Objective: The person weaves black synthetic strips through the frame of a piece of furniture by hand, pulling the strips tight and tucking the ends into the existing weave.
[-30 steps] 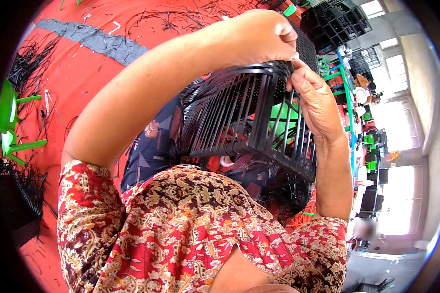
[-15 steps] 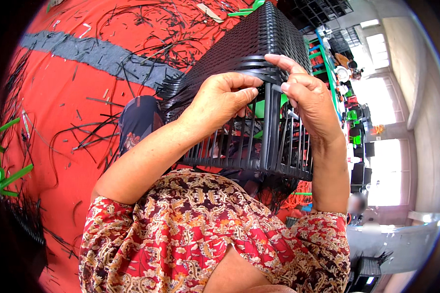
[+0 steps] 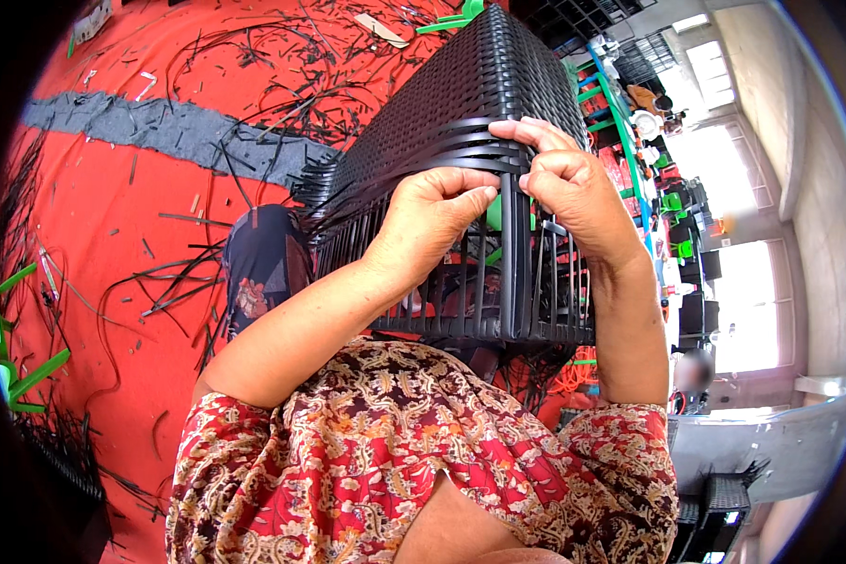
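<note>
A large black woven piece (image 3: 442, 94), made of flat plastic strips on a frame, stands before me with a corner toward me. Its upper part is tightly woven; below, upright strips (image 3: 442, 305) run bare beside a dark corner post (image 3: 514, 273). My left hand (image 3: 432, 211) is at the left of this corner, thumb and forefinger pinched on a flat black strip at the lower edge of the weave. My right hand (image 3: 578, 193) bends round the corner's right side, its thumb and bent finger against the strips and another finger stretched over the weave.
A red floor covering (image 3: 122, 235) with a grey band (image 3: 179, 132) spreads to the left, littered with black strip offcuts. Green plastic legs (image 3: 33, 371) show at the left edge. Beyond the woven piece at right are a green rack (image 3: 620, 132), chairs and windows.
My right hand has closed in on the corner, its stretched finger coming lower over the weave. The left hand stays pinched beside the post. The whole view has shifted slightly.
</note>
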Demonstrator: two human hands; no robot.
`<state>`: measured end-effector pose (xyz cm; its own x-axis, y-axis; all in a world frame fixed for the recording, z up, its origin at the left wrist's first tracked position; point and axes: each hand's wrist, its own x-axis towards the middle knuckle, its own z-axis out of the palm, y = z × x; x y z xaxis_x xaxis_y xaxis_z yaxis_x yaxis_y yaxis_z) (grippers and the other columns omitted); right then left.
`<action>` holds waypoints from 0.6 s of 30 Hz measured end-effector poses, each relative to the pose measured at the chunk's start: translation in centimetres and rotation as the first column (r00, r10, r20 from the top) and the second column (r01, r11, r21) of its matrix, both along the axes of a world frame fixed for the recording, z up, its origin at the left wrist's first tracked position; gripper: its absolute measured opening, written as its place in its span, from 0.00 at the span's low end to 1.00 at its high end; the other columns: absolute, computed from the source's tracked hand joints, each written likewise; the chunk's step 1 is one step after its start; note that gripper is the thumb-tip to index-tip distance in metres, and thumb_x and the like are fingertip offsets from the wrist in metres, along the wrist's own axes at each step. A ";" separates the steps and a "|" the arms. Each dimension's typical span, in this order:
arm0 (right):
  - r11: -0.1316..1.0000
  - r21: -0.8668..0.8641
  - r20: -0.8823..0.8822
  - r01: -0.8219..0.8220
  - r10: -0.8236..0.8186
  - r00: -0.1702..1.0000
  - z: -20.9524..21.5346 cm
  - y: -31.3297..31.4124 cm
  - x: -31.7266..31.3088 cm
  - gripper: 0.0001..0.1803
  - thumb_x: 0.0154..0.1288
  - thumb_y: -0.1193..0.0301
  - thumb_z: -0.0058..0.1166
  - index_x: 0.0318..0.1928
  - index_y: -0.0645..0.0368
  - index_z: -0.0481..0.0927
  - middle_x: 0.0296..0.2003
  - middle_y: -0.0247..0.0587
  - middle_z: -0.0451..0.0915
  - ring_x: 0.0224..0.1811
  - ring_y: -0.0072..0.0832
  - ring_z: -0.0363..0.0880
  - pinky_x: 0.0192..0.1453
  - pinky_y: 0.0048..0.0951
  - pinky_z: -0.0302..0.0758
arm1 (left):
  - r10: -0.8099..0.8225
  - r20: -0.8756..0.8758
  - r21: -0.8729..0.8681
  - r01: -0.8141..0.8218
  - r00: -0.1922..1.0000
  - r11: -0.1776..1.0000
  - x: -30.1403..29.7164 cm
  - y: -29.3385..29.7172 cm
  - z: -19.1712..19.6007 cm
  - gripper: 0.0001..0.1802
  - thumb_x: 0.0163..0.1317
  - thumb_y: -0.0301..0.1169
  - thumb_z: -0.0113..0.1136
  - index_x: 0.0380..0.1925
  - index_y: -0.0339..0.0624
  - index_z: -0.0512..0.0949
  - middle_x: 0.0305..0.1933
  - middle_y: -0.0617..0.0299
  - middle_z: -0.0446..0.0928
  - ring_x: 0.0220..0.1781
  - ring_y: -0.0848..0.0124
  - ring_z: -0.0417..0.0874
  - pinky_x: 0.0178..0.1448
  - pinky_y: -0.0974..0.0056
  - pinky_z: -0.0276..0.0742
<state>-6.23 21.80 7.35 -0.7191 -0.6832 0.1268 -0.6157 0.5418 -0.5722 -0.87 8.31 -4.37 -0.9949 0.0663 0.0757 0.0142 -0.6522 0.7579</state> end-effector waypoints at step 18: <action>0.996 0.081 -0.449 0.029 0.010 0.893 -1.0 -2.1 0.0 0.19 0.55 0.57 0.60 0.20 0.60 0.75 0.45 0.43 0.78 0.53 0.40 0.73 0.55 0.41 0.68 | -0.033 0.073 0.196 0.018 0.997 0.981 -1.8 -2.9 -0.5 0.05 0.59 0.30 0.59 0.29 0.43 0.74 0.20 0.73 0.65 0.15 0.84 0.59 0.19 0.76 0.53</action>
<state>-6.20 19.66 6.33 -0.6053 -0.6990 0.3808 -0.7909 0.5820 -0.1890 -2.66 5.40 -4.91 -0.9964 0.0834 0.0147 -0.0568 -0.7867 0.6147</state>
